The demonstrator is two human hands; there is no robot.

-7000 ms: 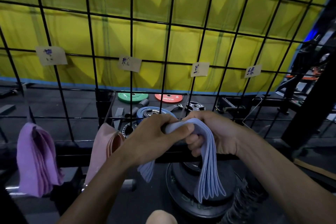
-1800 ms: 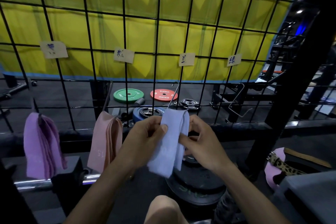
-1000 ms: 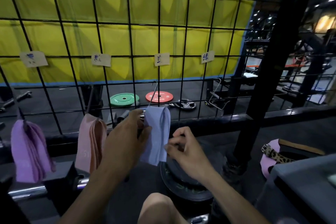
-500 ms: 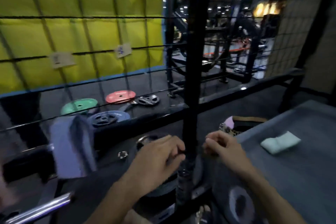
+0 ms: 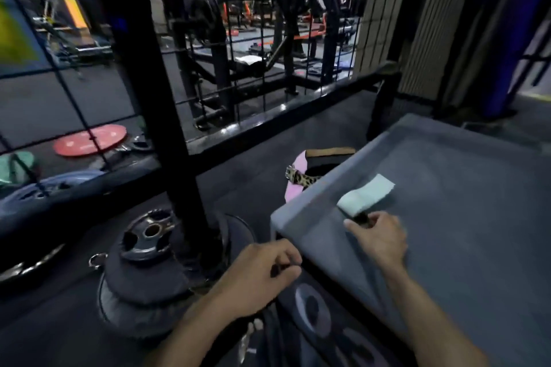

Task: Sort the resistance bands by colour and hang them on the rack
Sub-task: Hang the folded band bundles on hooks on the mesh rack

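A folded mint-green resistance band (image 5: 365, 198) lies on a grey padded platform (image 5: 465, 247) at the right. My right hand (image 5: 380, 240) hovers over the platform, its fingertips right at the band's near end; it holds nothing, and motion blur hides whether it touches. My left hand (image 5: 259, 274) hangs loosely curled and empty, just left of the platform's corner. Only the right edge of the wire grid rack (image 5: 59, 80) shows at the far left. The bands hung on it are out of view.
A thick black post (image 5: 155, 98) rises between me and the rack. Stacked weight plates (image 5: 146, 235) sit at its foot. A red plate (image 5: 89, 140) lies on the floor behind. A pink belt with a leopard strap (image 5: 298, 179) lies beside the platform.
Both hands let go of the light blue band, left hanging on the rack. My view swung right to the grey platform, and my right hand reached toward the mint-green band.
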